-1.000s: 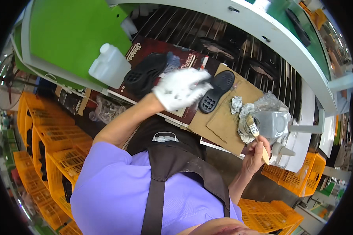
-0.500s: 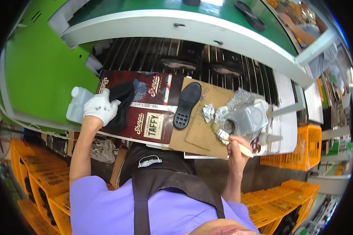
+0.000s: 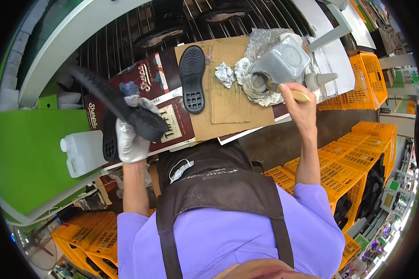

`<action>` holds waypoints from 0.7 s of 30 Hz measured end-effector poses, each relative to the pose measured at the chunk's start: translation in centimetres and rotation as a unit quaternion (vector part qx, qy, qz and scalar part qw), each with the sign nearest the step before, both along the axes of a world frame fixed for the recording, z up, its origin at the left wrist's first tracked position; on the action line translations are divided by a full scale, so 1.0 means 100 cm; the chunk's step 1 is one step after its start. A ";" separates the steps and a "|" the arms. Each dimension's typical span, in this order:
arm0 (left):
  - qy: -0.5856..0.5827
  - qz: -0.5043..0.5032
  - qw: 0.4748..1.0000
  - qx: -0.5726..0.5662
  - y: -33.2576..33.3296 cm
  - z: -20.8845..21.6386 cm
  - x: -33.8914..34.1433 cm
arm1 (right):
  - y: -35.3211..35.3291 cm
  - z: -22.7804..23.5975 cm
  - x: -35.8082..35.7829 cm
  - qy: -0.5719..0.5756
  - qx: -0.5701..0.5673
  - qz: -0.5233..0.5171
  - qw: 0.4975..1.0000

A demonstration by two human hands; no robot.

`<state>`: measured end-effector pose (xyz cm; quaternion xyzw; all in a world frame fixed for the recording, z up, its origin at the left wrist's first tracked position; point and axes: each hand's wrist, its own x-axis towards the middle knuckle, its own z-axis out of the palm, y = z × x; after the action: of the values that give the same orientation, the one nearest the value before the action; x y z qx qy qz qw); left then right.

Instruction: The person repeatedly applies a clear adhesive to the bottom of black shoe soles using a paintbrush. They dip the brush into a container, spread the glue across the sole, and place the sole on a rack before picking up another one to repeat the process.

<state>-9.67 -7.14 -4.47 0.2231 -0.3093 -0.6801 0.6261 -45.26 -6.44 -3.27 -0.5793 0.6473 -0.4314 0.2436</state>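
My left hand (image 3: 132, 145), in a white glove, is closed around a black shoe sole (image 3: 104, 90) and holds it raised and tilted above the printed boxes. Under it another black sole (image 3: 109, 139) shows in part. In my bare right hand (image 3: 299, 104) is a brush with a pale handle (image 3: 300, 96). The brush's tip reaches into the round mouth of a clear plastic container (image 3: 286, 58) that lies on its side. A third sole (image 3: 192, 79) lies tread up on the brown cardboard (image 3: 233, 104), beside a crumpled whitish wad (image 3: 224, 75).
A white jug (image 3: 83, 152) stands at the left by the green panel (image 3: 30, 160). A white nozzle bottle (image 3: 321, 80) sits right of the container. Beyond the cardboard runs a rack of metal rods (image 3: 116, 44). Orange crates (image 3: 354, 149) stack at the right.
My view has shifted. My left hand has picked up a sole from the dark pile by the jug. My right hand has moved the brush from beside the container into its mouth.
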 end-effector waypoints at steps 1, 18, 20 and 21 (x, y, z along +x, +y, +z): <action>0.038 -0.030 0.999 0.018 -0.002 -0.007 -0.007 | -0.004 -0.005 0.002 0.009 0.002 0.003 1.000; 0.138 -0.210 0.954 0.163 -0.007 -0.021 -0.070 | -0.006 -0.033 0.007 -0.246 0.028 -0.093 0.964; 0.191 -0.239 0.938 0.162 -0.007 -0.032 -0.068 | 0.001 -0.032 0.009 -0.215 0.062 -0.085 0.971; 0.191 -0.231 0.935 0.187 -0.006 -0.033 -0.071 | 0.003 -0.031 0.008 -0.186 0.086 -0.084 0.975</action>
<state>-16.73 -7.74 -7.74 0.1238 -0.0942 -0.8814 0.4459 -44.42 -6.16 -6.41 -0.4096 0.6714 -0.4932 0.3718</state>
